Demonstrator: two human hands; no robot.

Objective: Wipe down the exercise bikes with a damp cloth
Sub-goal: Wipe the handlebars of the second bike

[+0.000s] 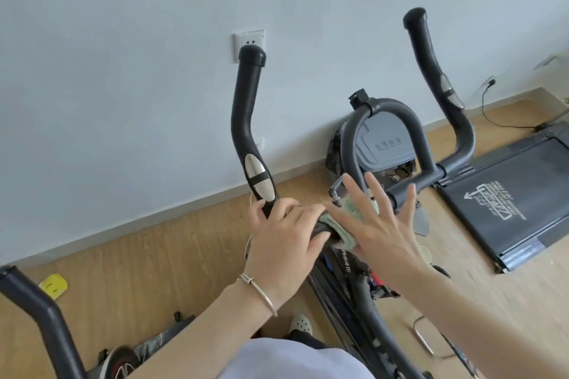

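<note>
Fingers (374,194) of right hand (378,224) spread over cloth (348,209) on handlebar (246,120).

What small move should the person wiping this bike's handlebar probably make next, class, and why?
Probably close the right hand on the cloth: its fingers are spread open above it, while the left hand grips the handlebar beside the cloth, steadying it for wiping.

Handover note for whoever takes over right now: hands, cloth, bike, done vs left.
Left hand: shut around the handlebar base, below the silver sensor pad.
Right hand: fingers spread, palm flat on the green cloth.
Cloth: draped over the bar's centre section, between both hands.
Done: cannot tell from this view.
Left, probably: both upright grips, the middle loop, and the second bike at lower left.
</note>
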